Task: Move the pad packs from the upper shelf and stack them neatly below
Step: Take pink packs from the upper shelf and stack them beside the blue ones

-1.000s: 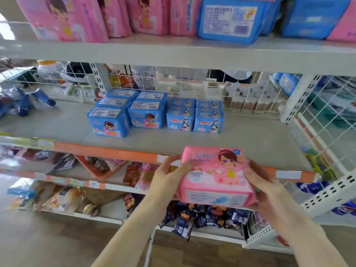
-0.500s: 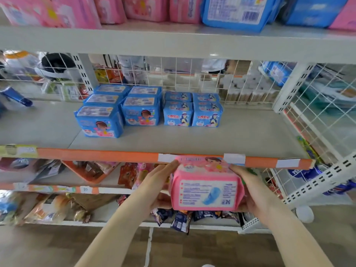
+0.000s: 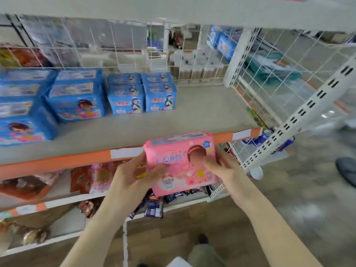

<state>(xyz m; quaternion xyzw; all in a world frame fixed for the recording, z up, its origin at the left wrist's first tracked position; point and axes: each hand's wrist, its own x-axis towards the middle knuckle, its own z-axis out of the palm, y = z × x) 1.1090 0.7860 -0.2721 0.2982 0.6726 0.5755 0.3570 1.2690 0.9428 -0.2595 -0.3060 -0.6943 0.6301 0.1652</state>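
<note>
While the pink pad pack [image 3: 181, 162] is held in the lower middle of the frame, just in front of the orange-edged lower shelf [image 3: 192, 116], it has not yet been set down. The pack is gripped from both sides: the left hand [image 3: 133, 176] is curled around its left edge with the thumb laid across the printed front, and the right hand [image 3: 225, 170] is wrapped around its right edge with a finger pressed on the front. Both grips are therefore closed on the pack, which is turned with its face toward the camera and tilted slightly.

Progress can be judged from what is already stacked. On the left half of the lower shelf, blue pad packs [image 3: 77, 97] are arranged in neat rows, with two smaller blue stacks [image 3: 142, 93] placed just beside them toward the centre. The right half of that shelf is seen as bare grey surface, near the white wire grid [image 3: 192, 54] at the back. It is judged that the task is partly done and that this pink pack is mid-transfer.

The upper shelf [image 3: 173, 8] is seen only as a pale underside along the top of the frame, so the number of packs left there cannot be told. What remains, at least, is for this pack to be placed and squared beside the others.
</note>
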